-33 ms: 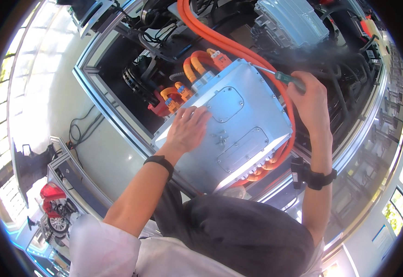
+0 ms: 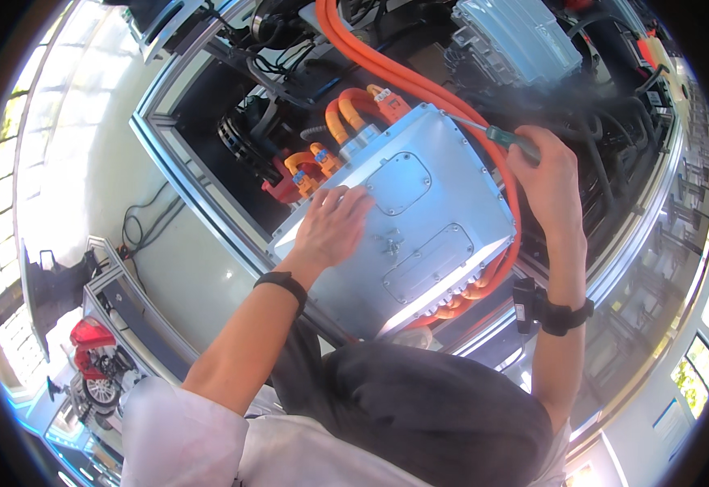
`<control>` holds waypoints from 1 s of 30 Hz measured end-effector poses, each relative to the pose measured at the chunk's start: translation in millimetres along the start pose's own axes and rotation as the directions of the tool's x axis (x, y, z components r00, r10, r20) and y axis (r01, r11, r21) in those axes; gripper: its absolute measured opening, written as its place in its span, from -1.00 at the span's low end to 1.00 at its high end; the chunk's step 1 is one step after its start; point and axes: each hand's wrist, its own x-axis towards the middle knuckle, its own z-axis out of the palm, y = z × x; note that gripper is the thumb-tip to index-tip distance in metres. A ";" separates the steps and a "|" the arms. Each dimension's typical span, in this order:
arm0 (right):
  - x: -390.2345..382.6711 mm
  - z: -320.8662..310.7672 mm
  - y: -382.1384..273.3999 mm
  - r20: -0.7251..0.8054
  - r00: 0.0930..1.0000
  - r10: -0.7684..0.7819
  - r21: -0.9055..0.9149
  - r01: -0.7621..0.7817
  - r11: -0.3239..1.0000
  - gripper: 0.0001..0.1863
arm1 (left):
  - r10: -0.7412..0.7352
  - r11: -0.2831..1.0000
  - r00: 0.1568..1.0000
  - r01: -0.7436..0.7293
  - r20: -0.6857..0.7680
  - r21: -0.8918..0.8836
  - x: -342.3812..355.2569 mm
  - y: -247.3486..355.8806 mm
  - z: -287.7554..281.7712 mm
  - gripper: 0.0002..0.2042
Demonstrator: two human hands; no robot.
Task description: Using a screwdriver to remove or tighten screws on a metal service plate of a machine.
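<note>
My left hand rests on the top of a silver metal box, fingers apart, left of an upper bolted cover plate. My right hand grips a green-handled screwdriver; its thin shaft reaches toward the box's upper right corner, where there are edge bolts. A small pile of loose metal fasteners lies on the box beside a lower cover plate. Orange cables with connectors join the box's upper left side, and more cable fittings run along its lower right side.
Thick orange cables curve past the box's right side. A ribbed silver housing, black hoses and an aluminium frame surround it. My dark-clothed leg is below. A red wheeled machine stands at lower left, near loose cables.
</note>
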 end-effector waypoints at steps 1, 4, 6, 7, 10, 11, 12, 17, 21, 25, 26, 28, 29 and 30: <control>1.8 0.1 -1.4 -0.001 1.000 -0.006 -0.035 0.006 0.999 -0.72 | -0.011 1.000 1.000 0.011 0.003 0.002 0.4 -0.3 0.9 -0.65; 10.9 -3.9 -18.0 0.059 0.996 0.068 -0.177 -0.057 0.982 -0.69 | -0.017 1.000 1.000 0.017 0.007 -0.008 1.9 -0.5 1.5 -0.64; 22.3 -1.8 -30.6 0.108 0.992 0.071 -0.208 -0.047 0.977 -0.68 | -0.018 1.000 1.000 0.018 -0.003 0.004 -2.6 -3.0 2.0 -0.62; 28.9 0.4 -35.9 0.149 0.986 0.078 -0.241 -0.040 0.970 -0.67 | -0.028 1.000 1.000 0.029 -0.004 0.004 -5.1 -6.2 0.4 -0.62; 47.0 -3.0 -38.5 0.192 0.977 0.091 -0.352 -0.019 0.936 -0.64 | -0.026 1.000 1.000 0.026 -0.017 -0.018 -0.9 -2.5 2.1 -0.62; 52.5 -4.1 -40.2 0.199 0.976 0.084 -0.362 -0.006 0.932 -0.64 | -0.012 1.000 1.000 0.011 -0.021 -0.013 -0.8 -2.6 2.8 -0.63; 58.5 -6.3 -39.7 0.225 0.968 0.109 -0.382 -0.015 0.924 -0.61 | 0.002 1.000 1.000 -0.002 -0.024 -0.007 -1.0 -2.7 3.2 -0.64; 94.4 -16.2 -35.5 0.409 0.909 0.083 -0.420 0.107 0.901 -0.55 | 0.005 1.000 0.999 -0.005 -0.037 -0.008 -0.3 -3.5 -1.0 -0.64; 120.7 -9.0 -55.3 0.603 0.744 0.287 -0.463 0.034 0.886 -0.58 | 0.004 1.000 0.999 -0.003 -0.043 0.002 -3.2 -7.2 3.8 -0.66; 117.9 -4.5 -64.0 0.585 0.680 0.441 -0.466 -0.163 0.870 -0.67 | -0.025 0.995 0.999 0.022 -0.027 -0.094 -5.9 -11.2 2.7 -0.63; 118.7 -12.2 -54.2 0.607 0.589 0.534 -0.394 -0.361 0.845 -0.70 | -0.013 0.997 1.000 0.011 -0.027 -0.070 -3.1 -9.1 -1.3 -0.63; 120.9 -15.1 -40.3 0.633 0.471 0.614 -0.335 -0.549 0.766 -0.76 | -0.031 0.998 0.999 0.030 -0.026 -0.047 -6.1 -8.0 0.0 -0.62; 126.7 -16.4 -43.4 0.631 0.474 0.614 -0.348 -0.535 0.770 -0.76 | -0.012 0.999 0.999 0.010 -0.041 -0.050 -6.1 -10.1 3.8 -0.61; 132.5 -16.7 -46.8 0.648 0.420 0.636 -0.336 -0.592 0.733 -0.75 | 0.008 0.999 0.998 -0.010 -0.056 -0.051 -6.4 -12.2 6.5 -0.61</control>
